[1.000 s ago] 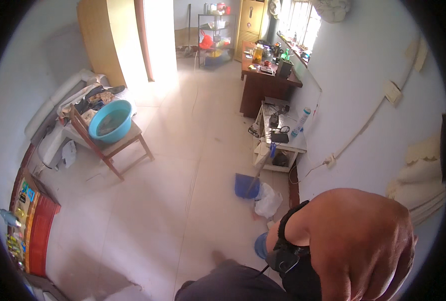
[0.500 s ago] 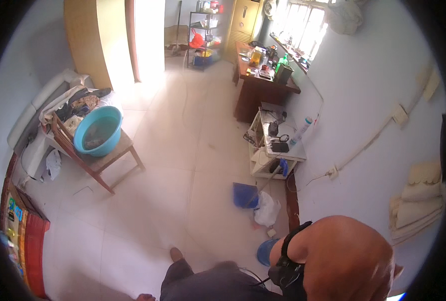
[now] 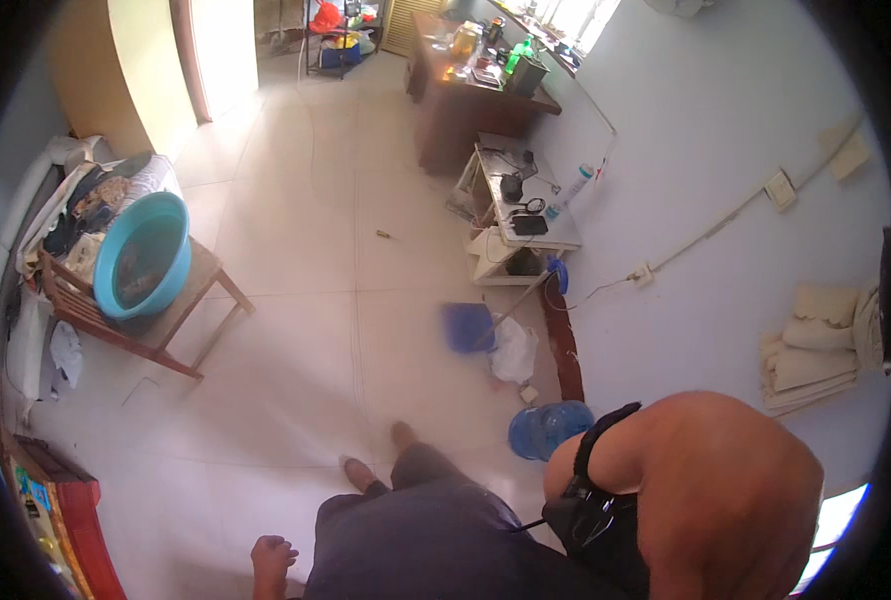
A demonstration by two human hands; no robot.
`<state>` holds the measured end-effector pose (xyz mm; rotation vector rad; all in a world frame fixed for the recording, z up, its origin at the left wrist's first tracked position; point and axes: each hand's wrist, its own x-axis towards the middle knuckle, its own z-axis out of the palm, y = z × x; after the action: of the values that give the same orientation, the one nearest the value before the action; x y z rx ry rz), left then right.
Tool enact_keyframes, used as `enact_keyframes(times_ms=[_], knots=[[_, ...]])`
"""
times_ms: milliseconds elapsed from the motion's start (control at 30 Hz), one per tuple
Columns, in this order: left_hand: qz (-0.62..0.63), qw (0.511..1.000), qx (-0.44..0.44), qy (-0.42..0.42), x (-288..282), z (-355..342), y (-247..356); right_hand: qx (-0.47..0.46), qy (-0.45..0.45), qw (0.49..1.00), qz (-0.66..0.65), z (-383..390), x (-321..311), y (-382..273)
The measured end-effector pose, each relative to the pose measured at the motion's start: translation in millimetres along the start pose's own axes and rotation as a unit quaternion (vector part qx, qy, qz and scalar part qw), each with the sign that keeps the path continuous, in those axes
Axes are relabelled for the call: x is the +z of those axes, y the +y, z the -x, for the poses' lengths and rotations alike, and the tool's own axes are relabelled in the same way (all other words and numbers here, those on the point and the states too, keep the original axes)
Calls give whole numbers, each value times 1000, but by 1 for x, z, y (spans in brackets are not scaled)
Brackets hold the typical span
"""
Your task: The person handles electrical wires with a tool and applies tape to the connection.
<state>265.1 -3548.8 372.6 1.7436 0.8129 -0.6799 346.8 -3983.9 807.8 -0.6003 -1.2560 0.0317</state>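
My left hand is low at the lower left beside my dark-clothed legs, fingers curled with nothing visible in them. My right hand is large and close to the camera at lower right, its back showing and its fingertips hidden. A black strap with a small dark device is by that wrist. A blue water jug stands on the floor beyond it, near the wall. My two feet show on the tiled floor.
A chair bearing a blue basin is at left, beside piled clothes. A red cabinet is at lower left. A dustpan, white bag, low white stand and wooden desk line the right wall.
The view has tilted down and shifted, showing both feet, more of the jug and my left hand. My right hand stays close at lower right.
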Motion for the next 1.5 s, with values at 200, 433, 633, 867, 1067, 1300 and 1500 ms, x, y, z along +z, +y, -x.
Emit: enact_keyframes(times_ms=[200,433,633,867,1067,1300,1500], knots=[[-43,998,-20,-28,1,-10,34,17,-31,998,-48,4,-53,3],[-63,998,-23,-19,21,-18,86,-23,7,997,-69,26,-108,-32],[-88,995,-18,-37,48,-28,118,77,-46,991,-104,53,-138,-79],[-133,990,-43,-21,71,-34,145,75,-22,992,-94,50,-189,-67],[-81,996,-21,3,64,-23,139,91,-51,984,-147,43,-232,-43],[-23,997,-60,34,66,-5,143,82,-163,969,-165,32,-271,24],[65,987,-94,113,23,25,33,175,-76,974,-121,10,-301,137]])
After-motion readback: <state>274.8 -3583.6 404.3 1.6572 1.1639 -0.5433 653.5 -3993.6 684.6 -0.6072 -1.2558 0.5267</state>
